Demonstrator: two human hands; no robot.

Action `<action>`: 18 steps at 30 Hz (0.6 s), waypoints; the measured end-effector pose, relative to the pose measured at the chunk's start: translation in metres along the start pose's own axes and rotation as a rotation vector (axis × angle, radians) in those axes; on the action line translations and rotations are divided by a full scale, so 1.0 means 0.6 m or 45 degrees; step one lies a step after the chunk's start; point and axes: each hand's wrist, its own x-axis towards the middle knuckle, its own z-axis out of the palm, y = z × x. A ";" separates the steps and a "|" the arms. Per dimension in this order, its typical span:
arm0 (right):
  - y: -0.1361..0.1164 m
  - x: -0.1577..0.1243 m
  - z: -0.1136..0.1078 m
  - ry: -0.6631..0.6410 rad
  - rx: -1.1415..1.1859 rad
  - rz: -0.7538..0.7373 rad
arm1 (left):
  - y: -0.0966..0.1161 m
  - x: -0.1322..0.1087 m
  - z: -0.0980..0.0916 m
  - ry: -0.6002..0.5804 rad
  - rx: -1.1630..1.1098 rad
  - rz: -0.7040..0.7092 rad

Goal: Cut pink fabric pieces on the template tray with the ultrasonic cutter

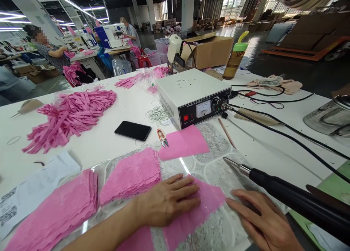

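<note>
My left hand [171,200] lies flat, fingers stretched, on a pink fabric piece [207,196] spread over a clear, grey-patterned mat [218,227]. At that piece's right corner is my right hand [264,220], its fingers extended and slightly apart, the fingertips close to the fabric edge. Above the right hand a black-handled tool with a pointed metal tip [273,183] slants across, its cord-side end running out of view. Two stacks of cut pink fabric, a nearer stack [60,211] and a farther stack [133,172], sit left of my hand. Another pink piece [184,143] lies beyond.
Beyond the mat stand a white control box [194,87] with black cables [290,125], orange thread snips [162,138] and a black phone [133,130]. Pink strips [73,116] are heaped at left. A bottle [235,59] and cardboard box [210,50] stand behind. People sew farther back.
</note>
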 end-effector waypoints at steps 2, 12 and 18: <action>0.000 0.000 0.000 0.003 0.004 -0.003 | 0.001 0.007 -0.001 0.000 -0.014 0.009; -0.003 0.006 -0.002 0.018 0.028 -0.018 | -0.003 0.034 0.010 0.076 -0.052 0.083; -0.010 0.012 -0.005 0.100 0.075 0.034 | -0.005 0.031 0.009 0.091 -0.047 0.097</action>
